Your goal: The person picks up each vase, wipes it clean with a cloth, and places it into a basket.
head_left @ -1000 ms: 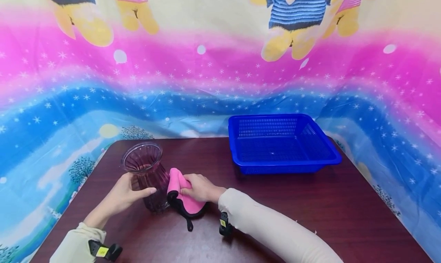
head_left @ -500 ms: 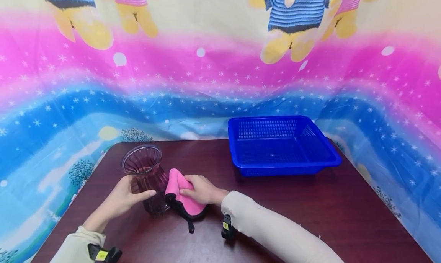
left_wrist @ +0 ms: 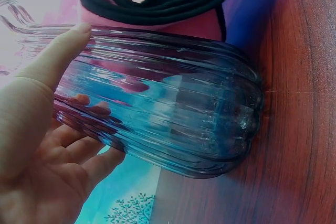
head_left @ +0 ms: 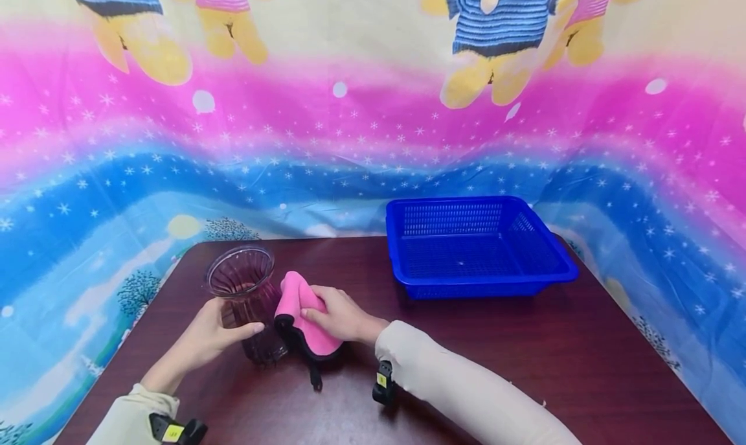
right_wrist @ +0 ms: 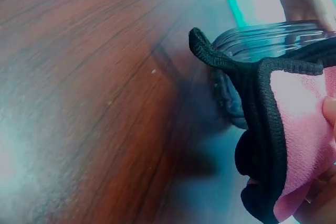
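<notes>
A ribbed, purple-tinted glass vase with a flared rim stands upright on the left part of the table. My left hand grips its side, thumb across the near face and fingers around the far side. Just right of the vase, my right hand pinches a folded pink cloth with black edging and a hanging loop. In the left wrist view the cloth lies close along the vase; whether it touches the glass I cannot tell. Part of the vase shows behind the cloth in the right wrist view.
A blue plastic basket with perforated walls sits at the back right of the dark red-brown table. Behind the table hangs a patterned cloth backdrop. A black camera is strapped at each wrist.
My right hand has lifted the pink cloth slightly and shifted it left, nearer the vase. My left hand and the vase hold almost the same position.
</notes>
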